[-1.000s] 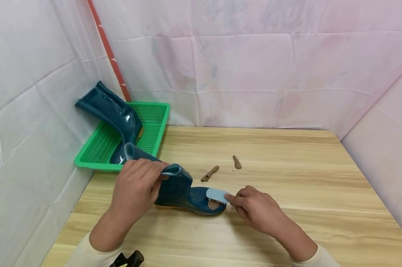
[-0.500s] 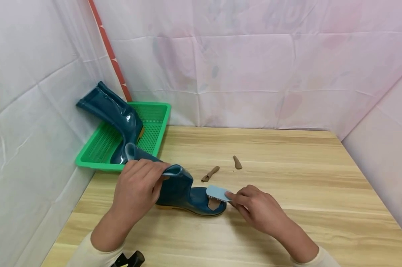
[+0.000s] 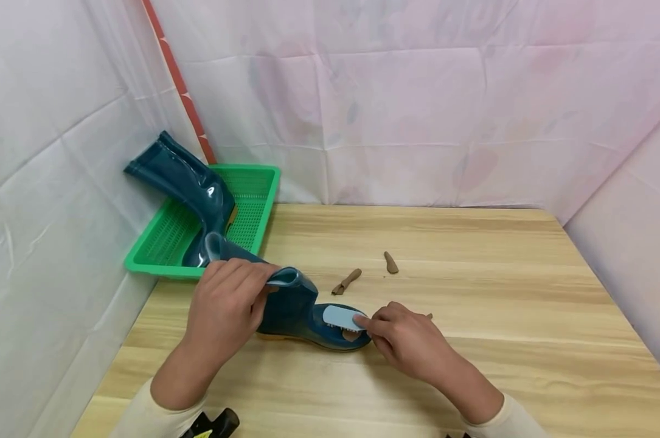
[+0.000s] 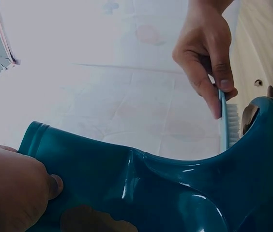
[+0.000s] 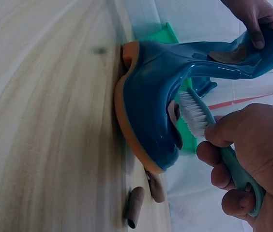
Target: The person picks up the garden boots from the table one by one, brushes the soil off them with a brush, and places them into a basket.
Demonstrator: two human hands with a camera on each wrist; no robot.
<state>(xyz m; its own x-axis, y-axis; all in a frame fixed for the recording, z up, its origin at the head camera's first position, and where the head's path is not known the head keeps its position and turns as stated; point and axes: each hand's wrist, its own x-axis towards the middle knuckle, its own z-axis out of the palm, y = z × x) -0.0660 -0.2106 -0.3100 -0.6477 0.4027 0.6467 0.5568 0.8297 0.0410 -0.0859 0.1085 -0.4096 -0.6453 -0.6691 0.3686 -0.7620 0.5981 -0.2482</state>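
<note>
Your left hand (image 3: pixel 227 299) pinches the glossy dark-blue rubber boot (image 3: pixel 289 310) by its top, sole on the pale wooden table (image 3: pixel 483 255); your right hand (image 3: pixel 409 339) grips a light-blue plastic brush (image 3: pixel 340 317) — its head partly hides the toe's brown patch (image 3: pixel 351 336).

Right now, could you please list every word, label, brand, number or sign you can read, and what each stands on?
No text can be read.
Backdrop: faint shapes near the top, too blurred to read.
Black object: yellow patch, too small and cut off to read.
Held boot, brush, basket: none seen.
</note>
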